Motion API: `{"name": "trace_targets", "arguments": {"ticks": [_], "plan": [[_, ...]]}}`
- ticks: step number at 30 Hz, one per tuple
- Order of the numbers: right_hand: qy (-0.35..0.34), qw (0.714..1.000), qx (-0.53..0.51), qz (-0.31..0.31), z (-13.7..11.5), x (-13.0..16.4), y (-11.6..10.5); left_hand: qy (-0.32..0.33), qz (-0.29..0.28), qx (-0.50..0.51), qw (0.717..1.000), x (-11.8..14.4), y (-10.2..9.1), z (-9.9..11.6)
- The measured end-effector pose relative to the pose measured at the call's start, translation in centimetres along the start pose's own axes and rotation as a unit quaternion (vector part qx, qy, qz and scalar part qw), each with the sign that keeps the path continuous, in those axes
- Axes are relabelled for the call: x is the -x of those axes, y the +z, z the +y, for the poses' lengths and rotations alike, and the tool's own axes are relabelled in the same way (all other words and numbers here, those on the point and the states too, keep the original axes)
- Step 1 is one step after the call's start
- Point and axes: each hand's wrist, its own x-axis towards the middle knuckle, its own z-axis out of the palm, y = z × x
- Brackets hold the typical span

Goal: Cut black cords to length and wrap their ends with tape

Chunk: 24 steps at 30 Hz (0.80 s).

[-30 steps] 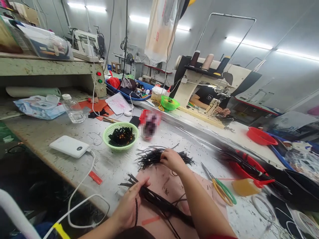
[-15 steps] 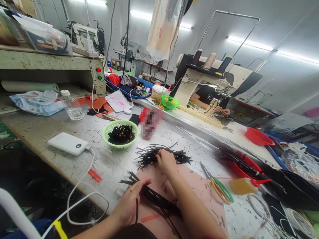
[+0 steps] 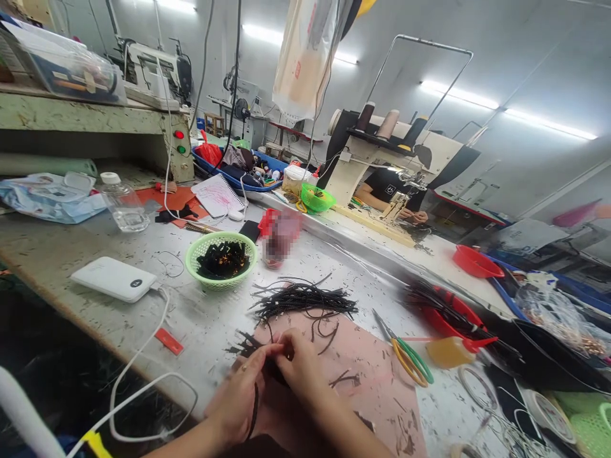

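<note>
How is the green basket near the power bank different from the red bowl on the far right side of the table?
The green basket has a mesh wall and holds dark pieces; the red bowl has a solid wall, and its contents cannot be seen. The basket sits close to the hands, the bowl far off. Both are round, open plastic.

Bench (image 3: 86, 245) far side: green basket (image 3: 221, 260) of dark bits, white power bank (image 3: 113, 279) with cable, clear bottle (image 3: 121, 203), spiral notebook (image 3: 220, 194). Right: green-and-yellow-handled scissors (image 3: 405, 353), yellow squeeze bottle (image 3: 449, 351), red tray (image 3: 476, 261). Beyond, sewing machine (image 3: 396, 152); a co-worker's hand (image 3: 419, 217) at it
</note>
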Motion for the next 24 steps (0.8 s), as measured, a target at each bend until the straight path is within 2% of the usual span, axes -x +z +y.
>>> {"name": "trace_targets", "arguments": {"ticks": [1,4,5,6,8,9,11,14,16,19,24], "plan": [[0.011,0.999,-0.004,-0.032,-0.1,-0.2,-0.4,-0.009,-0.008,0.013,1.000,-0.1,-0.2,-0.1],[-0.002,0.983,-0.007,-0.182,-0.3,-2.2,-2.6,-0.034,-0.024,0.050,0.998,-0.4,-0.7,-0.3],[-0.009,0.978,0.013,-0.208,-0.2,-3.4,-3.5,-0.039,-0.029,0.061,0.997,-0.4,-0.7,-0.3],[-0.011,0.978,0.044,-0.201,-0.1,-4.8,-4.3,-0.040,-0.032,0.067,0.996,-0.5,-0.8,-0.3],[0.030,0.979,0.179,-0.094,0.5,-8.2,-5.7,-0.037,-0.024,0.062,0.997,-0.6,-0.8,-0.3],[0.045,0.974,0.212,-0.066,1.0,-9.9,-6.1,-0.035,-0.015,0.053,0.998,-0.7,-0.8,-0.4],[0.069,0.963,0.255,-0.050,2.0,-13.1,-6.4,-0.025,0.005,0.034,0.999,-0.8,-0.9,-0.5],[0.100,0.948,0.294,-0.072,3.0,-16.3,-6.0,-0.009,0.014,0.018,1.000,-0.9,-1.3,-0.9],[0.100,0.942,0.311,-0.073,2.9,-17.0,-5.3,-0.007,0.006,0.020,1.000,-1.1,-1.7,-1.2],[0.065,0.944,0.317,-0.071,2.0,-16.9,-3.9,-0.003,-0.003,0.022,1.000,-1.4,-2.0,-1.5],[0.000,0.945,0.306,-0.113,0.8,-15.8,-1.6,-0.006,0.002,0.021,1.000,-1.6,-2.0,-1.6]]}}
